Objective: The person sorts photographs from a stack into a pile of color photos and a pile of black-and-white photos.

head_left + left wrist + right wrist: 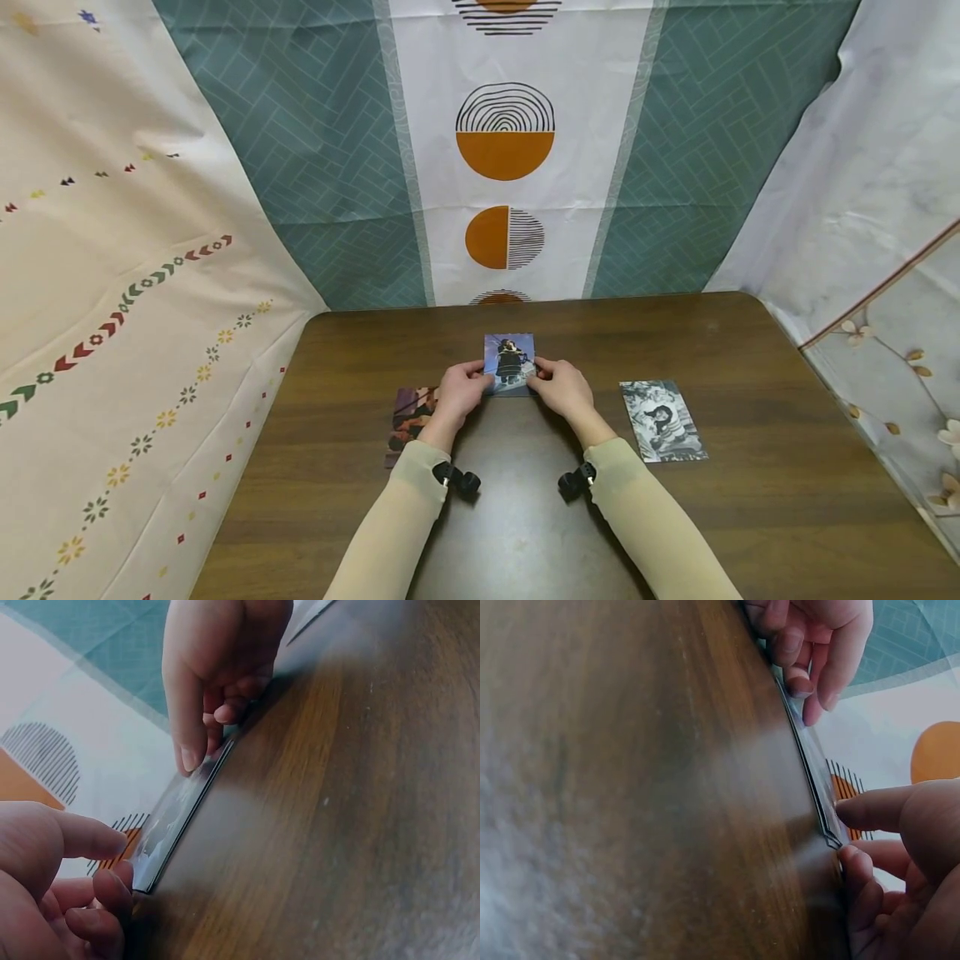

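where the blue photo card (509, 360) sits at the centre of the table (750, 517), toward its far edge, you see it held between both hands, its near edge just above or on the wood and its face tilted up toward the head camera. your left hand (459, 393) pinches the card's left edge: the left wrist view shows the thumb (82, 836) above the card edge (176, 814) and the curled fingers (112, 889) under it at the near corner. your right hand (561, 388) pinches the right edge in the same way: the right wrist view shows the thumb (870, 810) over the card edge (810, 761) and a fingertip (855, 862) below its corner. in each wrist view the opposite hand appears at the far end of the card, fingertips touching its edge. whether the card's lower edge fully rests on the table cannot be told. to the left of your left hand, a dark reddish card (408, 421) lies flat on the table, partly hidden by the wrist. to the right, well apart from your right hand, a black-and-white card (663, 421) lies flat. both forearms wear beige sleeves (652, 525), each with a small black camera mount (459, 479) at the wrist. patterned cloths (504, 150) hang behind and beside the table.
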A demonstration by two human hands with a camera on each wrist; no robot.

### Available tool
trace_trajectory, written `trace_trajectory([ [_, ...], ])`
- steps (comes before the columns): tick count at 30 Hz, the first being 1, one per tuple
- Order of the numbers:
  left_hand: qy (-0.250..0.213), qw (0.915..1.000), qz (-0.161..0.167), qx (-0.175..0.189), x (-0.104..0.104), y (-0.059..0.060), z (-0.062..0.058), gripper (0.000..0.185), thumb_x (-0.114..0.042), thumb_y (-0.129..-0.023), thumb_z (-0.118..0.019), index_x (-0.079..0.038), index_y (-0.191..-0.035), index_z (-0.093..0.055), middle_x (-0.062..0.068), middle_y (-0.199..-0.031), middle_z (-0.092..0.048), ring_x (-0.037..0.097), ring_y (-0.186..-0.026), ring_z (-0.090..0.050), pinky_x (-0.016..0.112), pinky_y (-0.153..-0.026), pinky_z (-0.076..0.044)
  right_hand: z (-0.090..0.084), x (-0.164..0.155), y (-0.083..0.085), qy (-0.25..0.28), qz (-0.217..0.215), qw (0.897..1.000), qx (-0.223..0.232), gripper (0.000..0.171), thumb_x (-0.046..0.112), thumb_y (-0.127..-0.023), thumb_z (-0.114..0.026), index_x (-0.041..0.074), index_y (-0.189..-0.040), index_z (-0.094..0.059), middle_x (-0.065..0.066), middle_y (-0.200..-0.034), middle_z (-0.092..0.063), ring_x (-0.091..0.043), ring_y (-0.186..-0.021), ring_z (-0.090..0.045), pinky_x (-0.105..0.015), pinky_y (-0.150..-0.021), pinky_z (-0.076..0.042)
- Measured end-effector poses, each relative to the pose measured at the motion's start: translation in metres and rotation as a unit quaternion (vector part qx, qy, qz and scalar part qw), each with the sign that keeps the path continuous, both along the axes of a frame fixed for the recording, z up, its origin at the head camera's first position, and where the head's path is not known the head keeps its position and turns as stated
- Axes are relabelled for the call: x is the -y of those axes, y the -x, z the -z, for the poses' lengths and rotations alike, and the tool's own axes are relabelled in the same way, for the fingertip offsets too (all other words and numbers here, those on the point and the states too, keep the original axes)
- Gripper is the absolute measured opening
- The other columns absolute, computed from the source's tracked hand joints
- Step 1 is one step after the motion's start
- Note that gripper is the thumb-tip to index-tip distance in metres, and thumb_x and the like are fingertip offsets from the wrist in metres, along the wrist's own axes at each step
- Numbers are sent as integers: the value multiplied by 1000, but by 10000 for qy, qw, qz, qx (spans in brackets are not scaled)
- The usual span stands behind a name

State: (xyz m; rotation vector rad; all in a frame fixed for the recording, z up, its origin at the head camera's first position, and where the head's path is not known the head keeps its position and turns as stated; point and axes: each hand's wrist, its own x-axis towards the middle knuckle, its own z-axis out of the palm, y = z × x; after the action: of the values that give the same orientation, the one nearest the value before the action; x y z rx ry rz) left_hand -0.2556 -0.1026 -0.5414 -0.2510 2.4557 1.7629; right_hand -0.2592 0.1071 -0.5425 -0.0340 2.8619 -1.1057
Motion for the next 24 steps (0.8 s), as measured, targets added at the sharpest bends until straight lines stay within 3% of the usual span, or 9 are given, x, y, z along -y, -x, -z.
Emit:
trace_trajectory([
  [10,-749,9971,-136,72,1,2,4,42,-10,-100,-72,3,-139,-68,2,-84,-56,11,-59,-48,24,-58,-42,1,-1,0,424,-2,9987,280,53,34,-102,-72,14,-150,-64,-8,-118,-73,-29,-105,-63,-49,-94,-50],
  [18,-784,9965,-248,124,0,1,4,61,-10,-99,-73,5,-154,-52,1,-80,-56,12,-56,-48,25,-57,-42,1,-1,-2,469,56,9984,302,52,34,-103,-72,14,-150,-65,-12,-127,-72,-32,-112,-63,-52,-98,-50],
  [24,-775,9965,-267,179,0,0,2,57,-12,-100,-71,3,-152,-56,4,-82,-58,12,-56,-48,24,-57,-42,-3,2,-2,597,140,9973,398,46,33,-102,-70,12,-143,-71,-18,-140,-68,-39,-129,-61,-56,-108,-46],
])
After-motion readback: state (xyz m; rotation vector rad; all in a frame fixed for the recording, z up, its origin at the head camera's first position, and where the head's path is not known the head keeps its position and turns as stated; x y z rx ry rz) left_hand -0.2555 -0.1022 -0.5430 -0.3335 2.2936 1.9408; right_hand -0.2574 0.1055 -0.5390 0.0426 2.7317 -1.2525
